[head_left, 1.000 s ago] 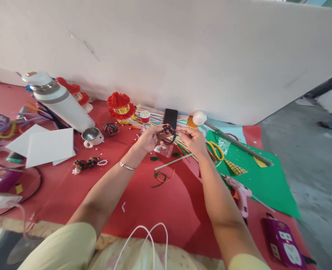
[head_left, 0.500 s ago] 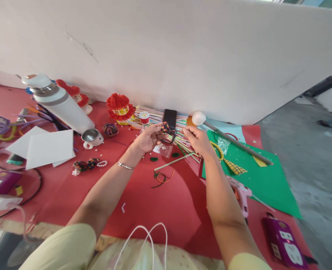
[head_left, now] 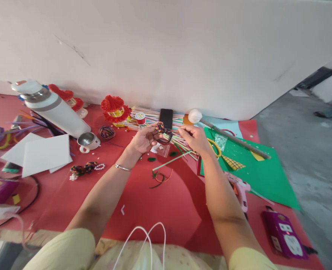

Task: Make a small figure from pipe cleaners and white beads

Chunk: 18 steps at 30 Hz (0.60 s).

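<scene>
My left hand [head_left: 144, 140], with a silver bangle on its wrist, is closed on a small bundle of multicoloured yarn [head_left: 159, 128]. Just to its right, my right hand [head_left: 195, 139] pinches what looks like a strand from that bundle; the fingertips hide its end. Dark loops of yarn hang between both hands. Below them lie a small plastic bag [head_left: 162, 150], a pale green stick [head_left: 168, 162] and loose green and orange strands [head_left: 162, 177]. A ball of the same yarn [head_left: 107, 132] rests left of my left hand.
Behind my hands are a phone [head_left: 166, 119], a red thread spool [head_left: 140, 118] and several pale sticks. Left stand a white bottle [head_left: 57, 112] and a steel-lined mug [head_left: 88, 141]. A pink glue gun [head_left: 240, 189], green sheet [head_left: 270, 178] and purple power box [head_left: 285, 236] lie right.
The whole view has shifted slightly as the camera tilted, so the table items sit a little further left. My hands keep nearly the same hold on the yarn.
</scene>
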### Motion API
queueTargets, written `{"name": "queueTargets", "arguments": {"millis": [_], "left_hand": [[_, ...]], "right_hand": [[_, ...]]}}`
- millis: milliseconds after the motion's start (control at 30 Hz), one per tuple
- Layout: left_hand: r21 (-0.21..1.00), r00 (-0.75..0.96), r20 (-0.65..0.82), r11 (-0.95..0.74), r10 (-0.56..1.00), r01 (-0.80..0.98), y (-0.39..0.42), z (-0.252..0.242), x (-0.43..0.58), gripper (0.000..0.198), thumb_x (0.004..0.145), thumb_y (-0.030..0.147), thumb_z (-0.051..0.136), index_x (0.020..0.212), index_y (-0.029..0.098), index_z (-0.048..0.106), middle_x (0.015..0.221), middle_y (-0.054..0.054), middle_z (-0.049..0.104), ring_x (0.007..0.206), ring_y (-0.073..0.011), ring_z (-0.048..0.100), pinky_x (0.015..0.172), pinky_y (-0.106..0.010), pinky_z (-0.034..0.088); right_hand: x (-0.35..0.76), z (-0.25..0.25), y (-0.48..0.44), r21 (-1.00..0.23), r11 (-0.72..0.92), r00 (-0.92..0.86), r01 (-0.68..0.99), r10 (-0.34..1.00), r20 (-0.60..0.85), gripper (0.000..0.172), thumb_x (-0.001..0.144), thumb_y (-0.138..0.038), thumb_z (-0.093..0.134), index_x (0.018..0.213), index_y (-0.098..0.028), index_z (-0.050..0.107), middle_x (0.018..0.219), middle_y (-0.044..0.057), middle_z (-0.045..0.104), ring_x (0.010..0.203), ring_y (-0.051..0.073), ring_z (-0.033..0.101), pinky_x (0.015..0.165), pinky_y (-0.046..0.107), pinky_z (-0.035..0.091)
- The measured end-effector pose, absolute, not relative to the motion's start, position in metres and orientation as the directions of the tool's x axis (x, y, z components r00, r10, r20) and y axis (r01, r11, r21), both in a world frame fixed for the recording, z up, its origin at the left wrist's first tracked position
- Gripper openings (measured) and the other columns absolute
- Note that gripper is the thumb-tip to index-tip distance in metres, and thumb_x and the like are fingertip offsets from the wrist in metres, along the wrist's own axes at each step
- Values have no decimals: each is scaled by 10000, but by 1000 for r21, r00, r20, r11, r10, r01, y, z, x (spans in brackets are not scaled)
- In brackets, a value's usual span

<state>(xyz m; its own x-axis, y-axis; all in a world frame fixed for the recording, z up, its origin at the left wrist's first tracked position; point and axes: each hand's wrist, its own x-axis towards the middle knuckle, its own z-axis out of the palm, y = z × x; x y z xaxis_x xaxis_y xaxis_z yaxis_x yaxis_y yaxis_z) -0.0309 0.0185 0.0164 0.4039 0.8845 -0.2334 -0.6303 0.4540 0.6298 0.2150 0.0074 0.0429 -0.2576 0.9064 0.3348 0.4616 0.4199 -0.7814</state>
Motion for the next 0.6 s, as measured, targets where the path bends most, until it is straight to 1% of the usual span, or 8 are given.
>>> {"name": "queueTargets", "arguments": {"millis": [133,200,333,500,600], "left_hand": [[617,398,-244,458,884,-640,17,18,-29,227,836,117,608,1057,151,649,844,-44,751,737,-191,775,379,-164,428],[625,395,-241,453,886,-636,17,18,-29,203,832,93,596,1022,150,639,839,-43,746,731,-184,774,378,-157,430],[663,412,-195,429,890,-613,18,15,-28,251,820,51,622,1047,157,637,832,-21,727,692,-142,759,386,-124,427],[676,391,-199,415,899,-609,17,16,-28,159,803,36,653,878,165,597,695,5,675,702,-161,768,420,-128,463],[642,400,-235,450,886,-620,17,19,-28,104,824,91,648,898,156,614,764,-21,714,720,-180,774,433,-156,492]], "right_hand": [[213,45,6,-772,426,-256,471,904,342,345,988,-457,589,880,-173,752,734,13,658,678,154,540,666,290,370],[213,45,6,-771,428,-259,472,903,343,345,993,-454,584,882,-173,750,735,12,658,677,154,543,661,291,368],[215,42,8,-778,439,-281,449,896,343,333,999,-456,584,899,-189,756,808,28,703,767,186,611,721,299,416],[216,35,13,-794,435,-315,424,893,321,303,1003,-425,580,896,-196,746,915,41,742,879,212,663,810,312,453],[216,34,13,-795,427,-318,431,896,309,291,1004,-409,573,897,-193,738,925,42,742,886,211,662,814,311,450]]}}
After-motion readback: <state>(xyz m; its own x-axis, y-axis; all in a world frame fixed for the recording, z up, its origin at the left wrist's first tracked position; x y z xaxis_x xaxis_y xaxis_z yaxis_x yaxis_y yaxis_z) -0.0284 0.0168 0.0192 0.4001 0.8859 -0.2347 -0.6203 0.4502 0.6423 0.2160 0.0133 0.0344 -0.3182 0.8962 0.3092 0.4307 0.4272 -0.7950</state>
